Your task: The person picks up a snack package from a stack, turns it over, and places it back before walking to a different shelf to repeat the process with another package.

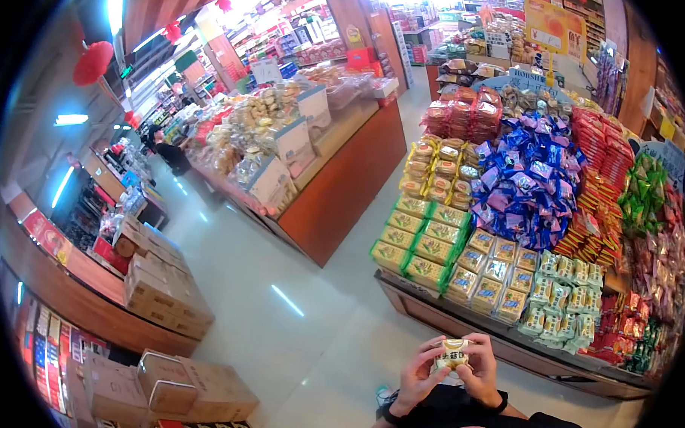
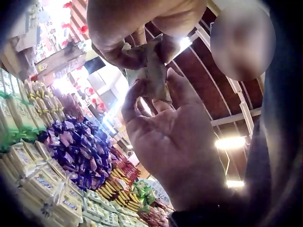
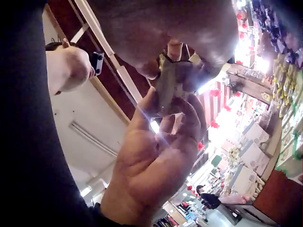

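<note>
Both hands hold a small wrapped biscuit packet (image 1: 453, 351) in front of the body, its pale cream and gold face with dark characters turned up. The left hand (image 1: 417, 376) pinches one end between thumb and fingers; the right hand (image 1: 480, 371) pinches the other. From below, in the left wrist view, the packet (image 2: 150, 71) spans the gap between the fingertips of the two hands. The right wrist view shows the packet's shaded underside (image 3: 168, 87), with the left hand (image 3: 158, 161) beneath it. Dark bands circle both wrists.
Just ahead stands a display table (image 1: 467, 319) heaped with packaged snacks, including blue packets (image 1: 526, 181), green-edged packs (image 1: 419, 238) and pale green packets (image 1: 560, 301). Another counter (image 1: 341, 187) lies beyond the aisle. Cardboard boxes (image 1: 164, 284) are stacked at left; a person (image 1: 171, 153) is farther off.
</note>
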`<state>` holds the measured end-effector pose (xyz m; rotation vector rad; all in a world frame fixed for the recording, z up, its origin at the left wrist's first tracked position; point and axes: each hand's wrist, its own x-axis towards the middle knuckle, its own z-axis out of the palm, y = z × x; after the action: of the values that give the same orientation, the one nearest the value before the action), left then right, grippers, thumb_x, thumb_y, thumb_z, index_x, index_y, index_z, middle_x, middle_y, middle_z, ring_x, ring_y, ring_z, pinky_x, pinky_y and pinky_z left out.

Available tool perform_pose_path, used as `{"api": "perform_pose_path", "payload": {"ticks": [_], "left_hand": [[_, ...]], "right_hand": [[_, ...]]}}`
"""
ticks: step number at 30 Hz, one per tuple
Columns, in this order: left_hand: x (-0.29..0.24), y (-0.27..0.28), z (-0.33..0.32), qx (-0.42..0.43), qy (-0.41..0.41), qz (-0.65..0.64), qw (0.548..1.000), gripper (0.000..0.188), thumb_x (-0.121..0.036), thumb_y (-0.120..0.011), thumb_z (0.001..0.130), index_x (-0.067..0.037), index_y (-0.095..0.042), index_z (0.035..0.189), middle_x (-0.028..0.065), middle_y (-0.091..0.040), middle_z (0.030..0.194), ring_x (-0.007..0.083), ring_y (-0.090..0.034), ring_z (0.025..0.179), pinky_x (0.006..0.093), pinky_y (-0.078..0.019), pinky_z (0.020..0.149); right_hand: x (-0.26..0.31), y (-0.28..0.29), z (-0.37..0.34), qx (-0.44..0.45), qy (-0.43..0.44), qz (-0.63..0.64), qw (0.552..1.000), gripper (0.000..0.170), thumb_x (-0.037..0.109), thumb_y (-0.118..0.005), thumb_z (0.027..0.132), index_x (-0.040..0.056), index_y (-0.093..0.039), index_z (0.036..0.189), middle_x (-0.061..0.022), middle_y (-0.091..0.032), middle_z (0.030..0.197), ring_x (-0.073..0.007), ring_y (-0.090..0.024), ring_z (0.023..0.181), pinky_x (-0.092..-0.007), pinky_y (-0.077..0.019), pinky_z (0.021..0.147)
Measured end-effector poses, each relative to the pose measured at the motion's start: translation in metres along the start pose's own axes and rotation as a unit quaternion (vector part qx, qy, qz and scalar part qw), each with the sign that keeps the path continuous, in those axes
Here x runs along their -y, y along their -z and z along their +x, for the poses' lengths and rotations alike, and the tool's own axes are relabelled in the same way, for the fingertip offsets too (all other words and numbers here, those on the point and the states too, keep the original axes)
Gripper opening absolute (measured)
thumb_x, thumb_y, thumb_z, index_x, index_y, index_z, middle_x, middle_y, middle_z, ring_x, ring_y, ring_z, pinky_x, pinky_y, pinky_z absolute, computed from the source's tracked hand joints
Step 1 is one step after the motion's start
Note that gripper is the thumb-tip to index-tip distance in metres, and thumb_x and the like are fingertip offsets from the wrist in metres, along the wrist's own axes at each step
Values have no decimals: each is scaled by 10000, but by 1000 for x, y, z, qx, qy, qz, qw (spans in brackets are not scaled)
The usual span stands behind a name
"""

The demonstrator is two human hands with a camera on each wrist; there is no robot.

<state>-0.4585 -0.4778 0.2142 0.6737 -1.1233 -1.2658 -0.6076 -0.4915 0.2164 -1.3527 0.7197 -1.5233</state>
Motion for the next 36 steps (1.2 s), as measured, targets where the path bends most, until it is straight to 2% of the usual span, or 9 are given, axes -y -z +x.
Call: {"api": "perform_pose_path", "payload": {"ticks": [4,7,10,17,23,26,28,30,36], "left_hand": [[0,1,-4,12,2,19,1000,357,60,-611,840,-3,-555,1187,192,-388,1396,276,-405,1286,362,-382,1036],[-4,6,0,-13,15,30,999,321,74,-605,819,-8,-561,1126,230,-392,1389,286,-402,1288,386,-396,1025],[1,10,0,-33,9,22,999,307,60,-586,857,-5,-560,1156,189,-386,1409,271,-413,1280,360,-395,1022],[19,-2,-1,-116,93,-37,988,240,47,-543,896,7,-545,1133,187,-473,1338,263,-458,1240,359,-383,1034],[47,-30,16,-65,101,-35,992,240,35,-540,910,5,-545,1148,172,-467,1362,232,-461,1253,328,-377,1039],[77,-39,21,-58,128,-1,990,238,10,-567,906,-3,-558,1143,159,-487,1347,216,-457,1254,318,-371,1039],[88,-47,24,-49,198,26,979,246,-16,-596,898,-12,-569,1143,144,-513,1319,197,-468,1236,308,-376,1029],[104,-54,27,-7,161,64,985,245,-31,-588,907,-1,-574,1149,130,-550,1272,184,-506,1185,303,-396,1003],[121,-74,33,73,210,94,970,241,-13,-525,933,13,-572,1168,101,-592,1202,155,-540,1112,280,-414,954]], "right_hand": [[8,-5,-1,-7,-60,20,998,199,35,-633,821,44,-514,980,-146,-429,1167,-183,-498,973,-316,-442,835],[-17,-9,3,3,-1,-40,999,191,-25,-608,829,36,-509,981,-149,-419,1183,-178,-499,977,-293,-440,827],[-7,-14,9,21,-19,-1,1000,159,-39,-576,860,26,-511,989,-149,-416,1187,-171,-491,980,-295,-415,860],[-8,7,10,27,-13,-18,999,189,-52,-558,866,16,-505,1034,-155,-417,1220,-165,-499,988,-279,-415,852],[-2,47,10,-12,-41,-34,999,235,-56,-547,855,34,-502,1067,-145,-380,1308,-168,-504,1012,-302,-417,876],[-8,81,5,-12,-49,-132,990,264,-65,-598,826,22,-514,1061,-138,-394,1308,-171,-518,1036,-273,-442,832],[-5,100,2,-12,-73,-167,983,277,-61,-614,815,20,-517,1062,-135,-405,1302,-176,-519,1047,-261,-448,814],[0,120,-1,1,-96,-254,962,302,-54,-655,784,14,-540,1054,-122,-446,1274,-170,-538,1022,-230,-461,757],[10,156,-13,-31,-144,-271,951,293,14,-691,772,58,-599,1046,-120,-492,1241,-240,-571,1009,-304,-513,723]]}}
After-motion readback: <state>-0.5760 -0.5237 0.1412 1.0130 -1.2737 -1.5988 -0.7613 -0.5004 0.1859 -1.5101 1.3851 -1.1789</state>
